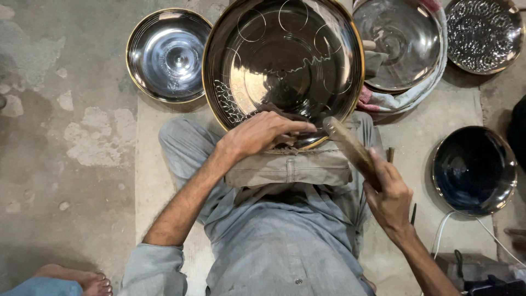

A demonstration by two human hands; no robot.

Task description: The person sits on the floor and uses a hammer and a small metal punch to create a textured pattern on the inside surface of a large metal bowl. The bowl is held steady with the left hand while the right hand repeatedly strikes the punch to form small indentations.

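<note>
Rough grey concrete floor (66, 164) is seen all around, with a pale mat (438, 118) laid on it. A big shiny metal tray (283, 66) with a gold rim is leaned on the lap, propped on a folded grey cloth pad (289, 170). Circles and a net pattern are cut into its face; nothing is held in it. The left hand (263, 134) is pressed on the tray's lower edge, fingers closed around a small tool that is mostly hidden. The right hand (390, 194) is wrapped tight around a wooden mallet (350, 149), whose head is just beside the tray rim. A smaller shiny bowl (167, 55) lies to the left. Another plate (400, 38) sits in a cloth (400, 101). A dotted plate (483, 34) and a dark bowl (474, 170) lie to the right.
</note>
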